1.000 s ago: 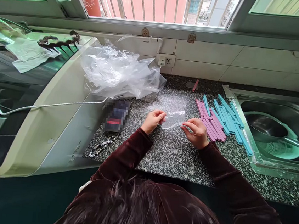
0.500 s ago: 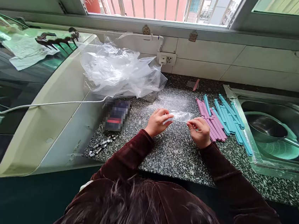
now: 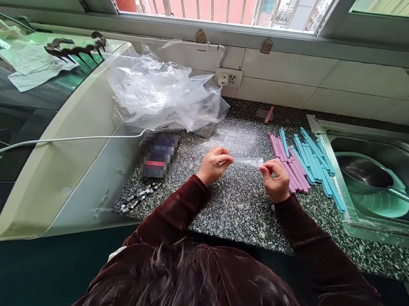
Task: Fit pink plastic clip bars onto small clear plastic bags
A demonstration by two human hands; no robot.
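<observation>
A small clear plastic bag is stretched between my two hands, just above the speckled counter. My left hand pinches its left end. The right end is gripped by the thumb and fingers of my right hand. Close beyond my right hand lie several purple strips side by side, with several blue strips next to them toward the sink. What the strips are made of I cannot tell.
Crumpled clear plastic bags are heaped at the back left. A blurred dark phone-like object lies before them, and a white cable crosses the appliance. At right, the sink holds a pan. A single pink strip lies near the wall.
The small bag, wider and crinkled before, is now drawn into a narrower, straighter band. The fingers of my left hand have closed more tightly together on it.
</observation>
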